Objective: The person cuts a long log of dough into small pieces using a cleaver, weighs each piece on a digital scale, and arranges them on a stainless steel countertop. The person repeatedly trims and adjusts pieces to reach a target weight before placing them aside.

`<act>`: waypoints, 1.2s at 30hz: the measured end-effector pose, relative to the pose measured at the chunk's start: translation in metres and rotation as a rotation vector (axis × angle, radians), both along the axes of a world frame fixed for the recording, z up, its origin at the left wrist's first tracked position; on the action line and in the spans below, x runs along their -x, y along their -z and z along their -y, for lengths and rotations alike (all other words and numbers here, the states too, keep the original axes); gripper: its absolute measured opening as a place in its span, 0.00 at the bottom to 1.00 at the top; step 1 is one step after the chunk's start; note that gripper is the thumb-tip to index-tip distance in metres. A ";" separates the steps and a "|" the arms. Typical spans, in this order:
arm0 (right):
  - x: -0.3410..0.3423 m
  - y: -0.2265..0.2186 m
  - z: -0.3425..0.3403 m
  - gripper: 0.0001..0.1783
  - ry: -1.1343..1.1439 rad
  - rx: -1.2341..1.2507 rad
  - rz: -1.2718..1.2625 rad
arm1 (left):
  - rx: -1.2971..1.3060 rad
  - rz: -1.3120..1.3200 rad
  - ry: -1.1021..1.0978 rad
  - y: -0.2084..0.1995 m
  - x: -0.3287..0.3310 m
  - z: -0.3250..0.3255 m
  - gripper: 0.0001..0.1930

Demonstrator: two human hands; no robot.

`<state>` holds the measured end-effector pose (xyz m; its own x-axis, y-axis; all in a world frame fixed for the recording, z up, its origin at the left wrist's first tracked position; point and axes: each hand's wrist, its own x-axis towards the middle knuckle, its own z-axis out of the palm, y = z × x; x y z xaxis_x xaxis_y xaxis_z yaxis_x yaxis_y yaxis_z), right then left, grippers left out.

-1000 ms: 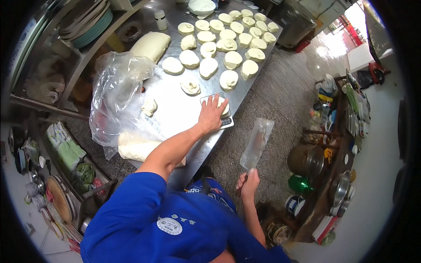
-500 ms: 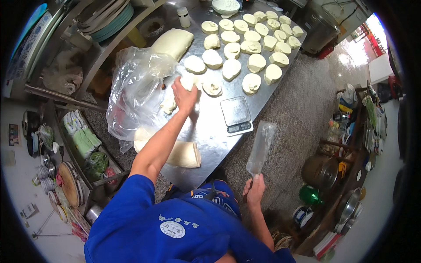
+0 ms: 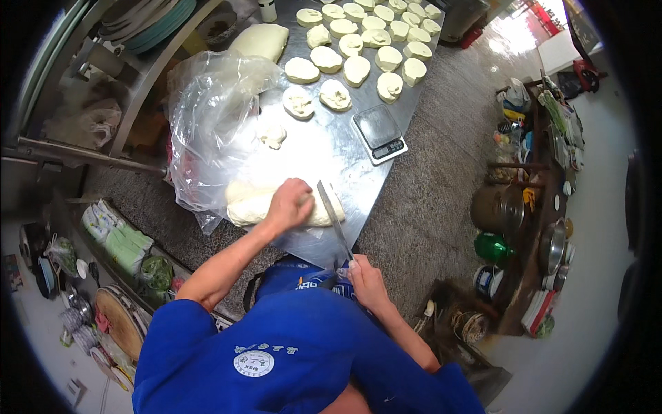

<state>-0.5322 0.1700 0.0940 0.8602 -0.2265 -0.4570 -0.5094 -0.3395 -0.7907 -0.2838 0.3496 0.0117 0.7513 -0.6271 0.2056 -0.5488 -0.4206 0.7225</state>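
On the near part of the metal table lies a thick pale dough log (image 3: 248,205). My left hand (image 3: 291,205) rests on it with fingers curled against the dough. Held by its handle in my right hand (image 3: 369,279), a broad-bladed knife (image 3: 334,219) shows almost edge-on, its blade across the log near the right end. Whether the blade has entered the dough I cannot tell. Beyond the log sit a small dough scrap (image 3: 273,136) and several cut dough pieces (image 3: 336,95) in rows.
A digital scale (image 3: 379,134) stands by the table's right edge. Clear plastic sheeting (image 3: 207,131) covers the left side, beside a larger dough slab (image 3: 261,41). Shelves with plates (image 3: 155,27) rise at the far left. Crowded shelving (image 3: 507,207) lines the right wall.
My left hand has let go of a dough piece and come back to the log. The knife has swung from beside the table to over the log, turning edge-on. The view has shifted.
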 end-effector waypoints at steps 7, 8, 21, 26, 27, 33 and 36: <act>0.004 -0.010 -0.028 0.18 0.036 0.077 -0.046 | -0.004 0.198 0.298 -0.007 0.027 -0.012 0.15; 0.004 -0.014 -0.030 0.18 0.023 0.097 -0.051 | -0.011 0.191 0.309 -0.005 0.027 -0.013 0.16; -0.099 0.089 -0.045 0.16 -0.028 0.343 0.018 | 0.019 0.197 0.251 0.007 0.035 -0.008 0.15; -0.099 0.097 -0.055 0.17 -0.004 0.389 0.019 | 0.047 0.196 0.249 0.008 0.037 -0.009 0.16; -0.098 0.094 -0.054 0.17 -0.016 0.391 0.018 | 0.047 0.191 0.240 0.007 0.037 -0.009 0.16; -0.064 0.055 -0.042 0.19 -0.069 0.385 -0.053 | 0.032 0.169 0.204 0.007 0.040 -0.007 0.14; -0.039 0.080 -0.045 0.20 -0.076 0.404 -0.060 | 0.041 0.192 0.187 0.005 0.044 -0.005 0.14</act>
<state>-0.4935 0.2152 0.0144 0.8560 -0.3349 -0.3938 -0.5120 -0.6549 -0.5559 -0.3282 0.3544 0.0065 0.5677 -0.7398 0.3612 -0.7430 -0.2716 0.6117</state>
